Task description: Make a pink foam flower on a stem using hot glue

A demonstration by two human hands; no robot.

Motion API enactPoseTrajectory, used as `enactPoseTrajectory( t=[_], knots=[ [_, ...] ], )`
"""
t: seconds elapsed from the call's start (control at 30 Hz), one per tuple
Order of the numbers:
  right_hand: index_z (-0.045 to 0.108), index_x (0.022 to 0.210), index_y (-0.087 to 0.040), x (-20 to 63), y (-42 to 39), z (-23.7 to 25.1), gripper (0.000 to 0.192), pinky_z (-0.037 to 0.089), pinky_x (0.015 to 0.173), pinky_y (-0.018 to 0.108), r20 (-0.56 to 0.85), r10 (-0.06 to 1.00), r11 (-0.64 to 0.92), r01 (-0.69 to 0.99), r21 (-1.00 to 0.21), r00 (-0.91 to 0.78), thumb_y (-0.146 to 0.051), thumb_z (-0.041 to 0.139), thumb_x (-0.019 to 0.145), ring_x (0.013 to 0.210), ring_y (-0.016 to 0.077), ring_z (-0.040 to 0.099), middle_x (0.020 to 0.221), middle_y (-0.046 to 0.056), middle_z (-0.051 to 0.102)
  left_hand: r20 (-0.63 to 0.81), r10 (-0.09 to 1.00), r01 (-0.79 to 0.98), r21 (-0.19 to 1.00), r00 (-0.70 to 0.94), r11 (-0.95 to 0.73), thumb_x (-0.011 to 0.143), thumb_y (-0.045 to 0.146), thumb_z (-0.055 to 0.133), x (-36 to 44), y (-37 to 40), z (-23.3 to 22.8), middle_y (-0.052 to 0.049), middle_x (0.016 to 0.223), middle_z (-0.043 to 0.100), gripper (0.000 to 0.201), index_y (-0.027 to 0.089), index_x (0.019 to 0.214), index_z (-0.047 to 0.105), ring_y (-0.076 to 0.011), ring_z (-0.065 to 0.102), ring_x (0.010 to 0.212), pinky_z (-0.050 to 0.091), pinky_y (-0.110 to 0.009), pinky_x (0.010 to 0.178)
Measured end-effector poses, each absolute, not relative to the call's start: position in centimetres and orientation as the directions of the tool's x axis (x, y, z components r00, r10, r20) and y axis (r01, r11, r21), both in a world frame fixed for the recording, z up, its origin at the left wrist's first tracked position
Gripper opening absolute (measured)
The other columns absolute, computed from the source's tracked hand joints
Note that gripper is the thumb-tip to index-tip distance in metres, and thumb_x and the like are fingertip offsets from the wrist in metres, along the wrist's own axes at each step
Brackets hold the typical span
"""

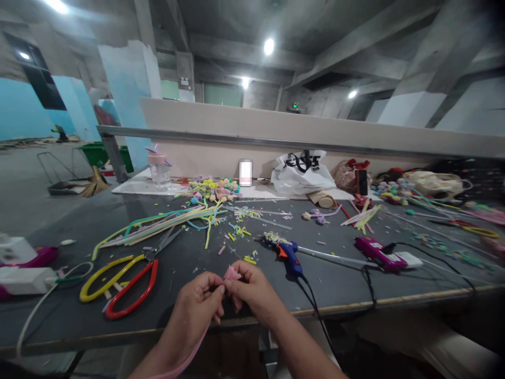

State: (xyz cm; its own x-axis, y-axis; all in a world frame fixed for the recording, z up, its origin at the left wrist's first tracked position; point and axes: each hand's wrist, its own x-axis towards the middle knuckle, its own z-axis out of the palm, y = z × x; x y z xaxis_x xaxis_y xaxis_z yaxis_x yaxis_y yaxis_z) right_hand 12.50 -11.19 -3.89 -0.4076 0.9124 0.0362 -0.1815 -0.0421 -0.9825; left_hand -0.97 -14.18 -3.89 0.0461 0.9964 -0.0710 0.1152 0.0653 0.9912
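Note:
Both hands meet just above the near edge of the grey table (197,252). My left hand (197,306) and my right hand (252,290) together pinch a small pink tuft (232,272) at the tip of a pink pipe cleaner (189,357), whose stem runs down and left under my left wrist. A blue hot-glue gun (290,256) lies just to the right of my right hand, its black cord trailing over the table edge. Large scissors (130,281) with one red and one yellow handle lie to the left of my left hand.
A heap of coloured pipe cleaners (169,221) and cut scraps lies mid-table. A purple glue gun (376,253) rests at right, a white power strip (23,279) at far left. At the back stand a clear bottle (160,171), a white plastic bag (302,173) and finished flowers (215,188).

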Motion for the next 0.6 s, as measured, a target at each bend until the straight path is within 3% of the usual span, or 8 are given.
enactPoseTrajectory(
  t=[0.17,0.33,0.47,0.6],
  knots=[
    [0.047,0.100,-0.020,12.4,-11.2,-3.7,0.049,0.040,0.038,0.014,0.068,0.909,-0.032,-0.230,-0.973,-0.411,-0.026,0.075,0.061,0.042,0.0036,0.044,0.064,-0.008,0.054,-0.006,0.999,0.062,0.998,0.054,0.002,0.073,0.031,0.055,-1.1,-14.3,-4.4,0.004,0.054,0.055,0.016,0.017,0.074,0.051,-0.0104,0.052,0.045,0.043,-0.020,0.039],
    [0.056,0.082,-0.015,12.6,-11.1,-4.0,0.030,0.036,0.035,0.013,0.093,0.898,-0.006,-0.222,-0.975,-0.430,-0.034,0.072,0.064,0.036,0.0017,0.040,0.055,-0.008,0.051,0.032,0.996,0.036,0.999,0.084,-0.035,0.073,0.033,0.058,-1.2,-14.3,-4.5,0.004,0.058,0.054,0.019,0.016,0.077,0.050,-0.0100,0.051,0.047,0.042,-0.020,0.041],
    [0.054,0.076,-0.015,12.6,-11.1,-4.2,0.029,0.031,0.031,0.012,0.107,0.907,-0.017,-0.291,-0.957,-0.406,-0.036,0.072,0.065,0.032,0.0013,0.037,0.050,-0.009,0.050,-0.003,0.986,-0.135,0.990,0.170,0.026,0.071,0.036,0.062,-1.7,-14.1,-4.0,0.001,0.067,0.058,0.025,0.016,0.083,0.051,-0.0120,0.056,0.057,0.047,-0.025,0.053],
    [0.052,0.077,-0.016,12.6,-11.0,-4.5,0.030,0.029,0.030,0.012,0.108,0.899,-0.035,-0.314,-0.949,-0.425,-0.036,0.071,0.066,0.030,0.0013,0.036,0.049,-0.008,0.052,-0.045,0.964,-0.209,0.973,0.264,0.102,0.075,0.038,0.060,-3.9,-13.7,-2.2,0.000,0.070,0.059,0.023,0.015,0.073,0.055,-0.0111,0.055,0.063,0.043,-0.025,0.063]
  ],
)
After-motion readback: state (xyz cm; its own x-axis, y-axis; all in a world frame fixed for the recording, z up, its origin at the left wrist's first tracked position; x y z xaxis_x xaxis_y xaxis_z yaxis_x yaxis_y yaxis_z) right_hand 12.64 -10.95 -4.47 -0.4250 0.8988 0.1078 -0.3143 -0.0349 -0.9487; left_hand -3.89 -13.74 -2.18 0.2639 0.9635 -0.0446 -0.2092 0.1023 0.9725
